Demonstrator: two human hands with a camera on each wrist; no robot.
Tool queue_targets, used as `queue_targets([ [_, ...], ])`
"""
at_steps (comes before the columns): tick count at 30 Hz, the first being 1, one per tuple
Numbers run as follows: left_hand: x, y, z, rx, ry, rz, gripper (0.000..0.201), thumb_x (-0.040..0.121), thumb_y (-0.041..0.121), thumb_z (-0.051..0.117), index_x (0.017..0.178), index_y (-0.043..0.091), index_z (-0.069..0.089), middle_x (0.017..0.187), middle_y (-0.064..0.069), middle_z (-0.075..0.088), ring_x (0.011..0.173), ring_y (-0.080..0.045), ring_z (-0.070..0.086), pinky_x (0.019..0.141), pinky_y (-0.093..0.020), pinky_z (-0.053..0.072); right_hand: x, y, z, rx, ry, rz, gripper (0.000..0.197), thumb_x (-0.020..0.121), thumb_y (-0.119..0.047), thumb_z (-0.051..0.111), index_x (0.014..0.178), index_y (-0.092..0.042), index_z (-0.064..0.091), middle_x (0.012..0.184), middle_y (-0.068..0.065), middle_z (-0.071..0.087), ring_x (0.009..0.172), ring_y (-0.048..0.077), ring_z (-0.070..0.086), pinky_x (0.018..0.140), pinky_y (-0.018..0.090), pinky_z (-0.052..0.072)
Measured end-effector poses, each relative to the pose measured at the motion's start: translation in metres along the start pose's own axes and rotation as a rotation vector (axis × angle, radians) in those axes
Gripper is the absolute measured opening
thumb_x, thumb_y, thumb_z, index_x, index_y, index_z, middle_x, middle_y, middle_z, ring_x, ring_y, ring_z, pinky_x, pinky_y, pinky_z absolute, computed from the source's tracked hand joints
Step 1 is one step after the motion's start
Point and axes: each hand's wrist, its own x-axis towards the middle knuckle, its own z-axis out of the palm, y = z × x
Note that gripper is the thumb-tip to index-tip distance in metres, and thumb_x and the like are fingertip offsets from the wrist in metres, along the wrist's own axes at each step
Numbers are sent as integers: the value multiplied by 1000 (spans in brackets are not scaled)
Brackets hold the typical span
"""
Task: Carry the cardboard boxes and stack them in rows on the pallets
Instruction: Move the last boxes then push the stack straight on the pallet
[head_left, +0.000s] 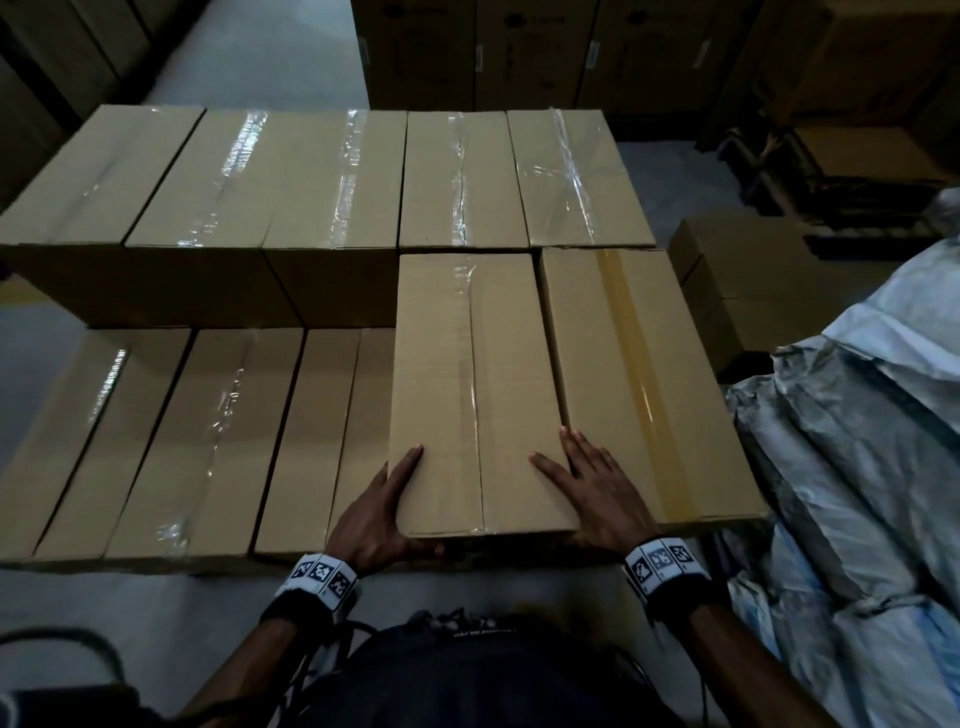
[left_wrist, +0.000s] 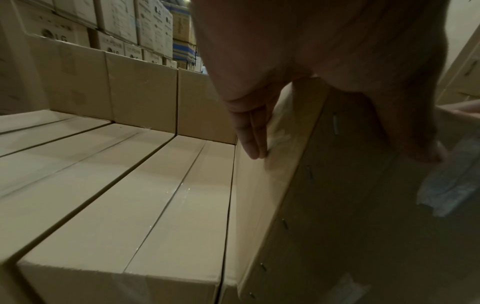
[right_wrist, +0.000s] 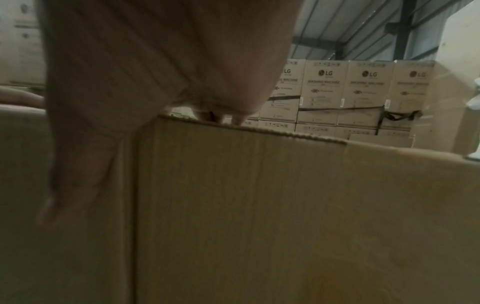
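A taped cardboard box (head_left: 467, 374) lies in the second layer, tight against a brown-taped box (head_left: 639, 364) on its right. My left hand (head_left: 384, 514) wraps its near-left corner. In the left wrist view its straight fingers (left_wrist: 253, 133) press flat on the box's left side (left_wrist: 249, 205). My right hand (head_left: 597, 488) rests flat on top, across the seam between the two boxes, with its thumb on the middle box. The lower layer of boxes (head_left: 208, 441) lies uncovered to the left. A full back row (head_left: 260, 176) stands behind.
Grey-blue wrapped bundles (head_left: 857, 441) crowd the right side. A low stack of boxes (head_left: 737, 270) and dark pallets (head_left: 831, 171) sit at the right rear. Tall printed cartons (right_wrist: 363, 92) line the back. Concrete floor (head_left: 156, 613) runs along the near edge.
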Motion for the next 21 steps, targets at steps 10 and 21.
queue_targets([
  [10, 7, 0, -2, 0, 15, 6, 137, 47, 78, 85, 153, 63, -1, 162, 2, 33, 142, -25, 45, 109, -45, 48, 10, -1, -3, 45, 0, 30, 132, 68, -55, 87, 158, -49, -10, 166, 8, -31, 155, 26, -23, 124, 44, -7],
  [21, 12, -1, -6, -13, -6, 4, 140, 48, 73, 89, 154, 61, -1, 162, 3, 32, 142, -24, 43, 112, -43, 45, 14, -1, -4, 60, 6, 34, 134, 66, -57, 87, 158, -50, -10, 165, 7, -33, 155, 26, -24, 126, 45, -5],
])
